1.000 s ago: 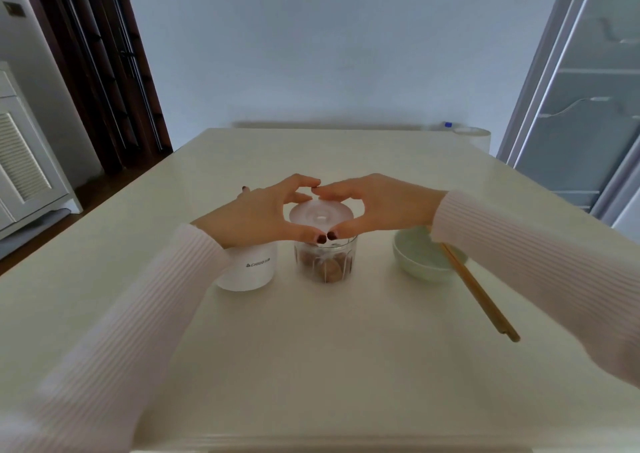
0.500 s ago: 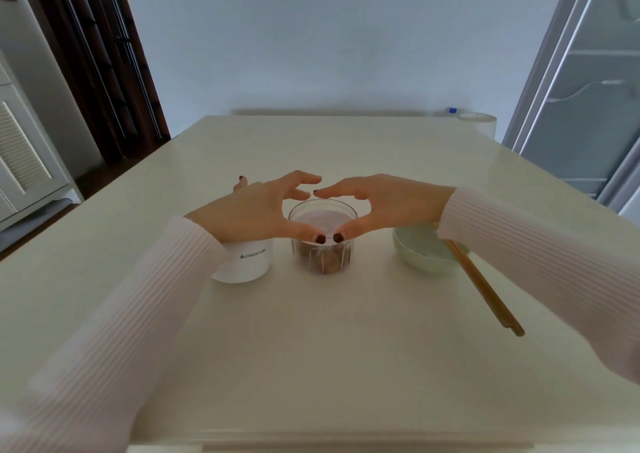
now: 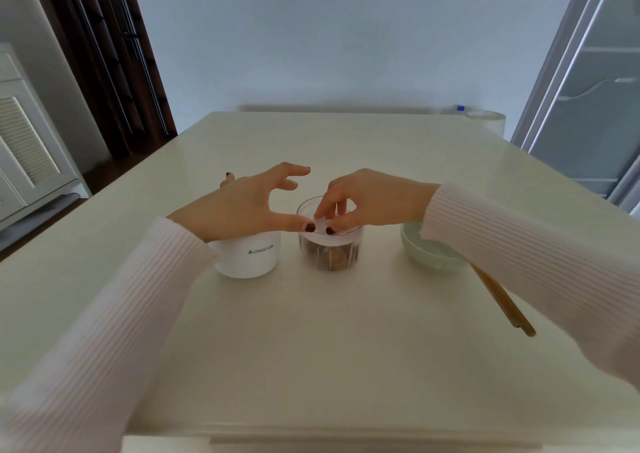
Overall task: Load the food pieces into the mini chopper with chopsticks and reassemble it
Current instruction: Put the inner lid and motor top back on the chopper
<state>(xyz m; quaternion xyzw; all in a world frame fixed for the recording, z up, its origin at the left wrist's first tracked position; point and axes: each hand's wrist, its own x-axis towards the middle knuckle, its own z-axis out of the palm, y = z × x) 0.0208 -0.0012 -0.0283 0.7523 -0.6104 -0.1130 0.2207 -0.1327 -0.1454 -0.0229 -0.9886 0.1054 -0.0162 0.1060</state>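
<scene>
Right hand (image 3: pixel 367 203) pinched on inner lid (image 3: pixel 325 233), left hand (image 3: pixel 242 207) spread open beside glass bowl (image 3: pixel 330 252); uneven pressure may seat lid tilted, blocking motor unit (image 3: pixel 247 257).

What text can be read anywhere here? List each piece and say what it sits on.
"CHIGO", in grey capitals after a small logo mark, on the side of the white motor unit.
A few smaller characters follow "CHIGO" on the same line; they are too small to read.
Nothing else on the table carries legible writing.
</scene>
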